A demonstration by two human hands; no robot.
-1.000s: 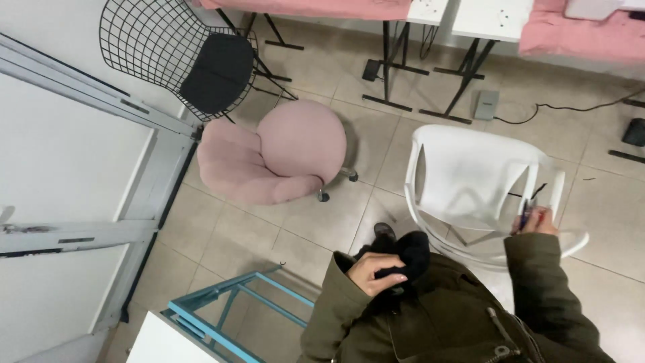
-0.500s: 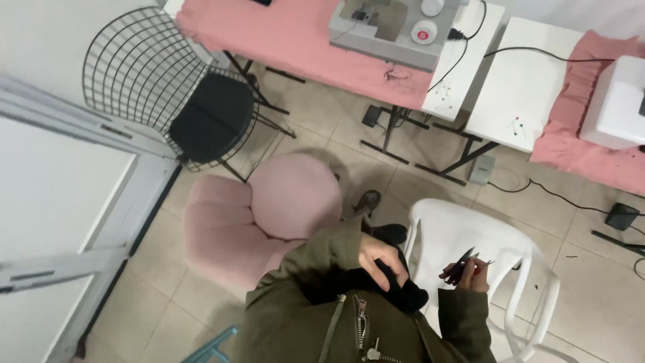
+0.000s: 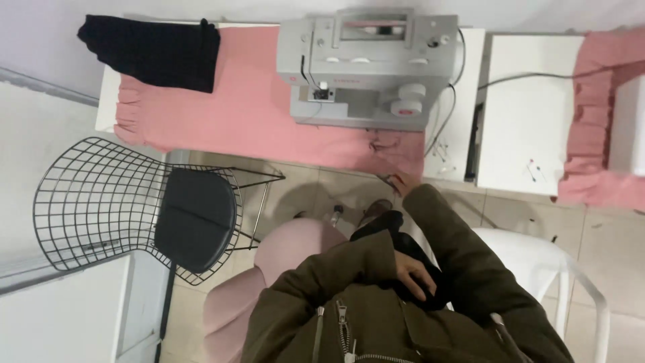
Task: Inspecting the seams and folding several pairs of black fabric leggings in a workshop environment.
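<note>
Black fabric [image 3: 403, 252] sits bunched against the person's lap, pinned under the left hand [image 3: 415, 274], while the right hand [image 3: 401, 180], fingers pinching small snips [image 3: 388, 178], nears the surface's front edge, best moved slowly.

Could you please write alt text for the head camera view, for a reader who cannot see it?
Seen from above, a person in an olive jacket presses dark fabric to their chest with the left hand, while the right hand reaches toward a pink-covered table bearing a grey sewing machine. A black wire chair, pink stool and white plastic chair stand around.
</note>
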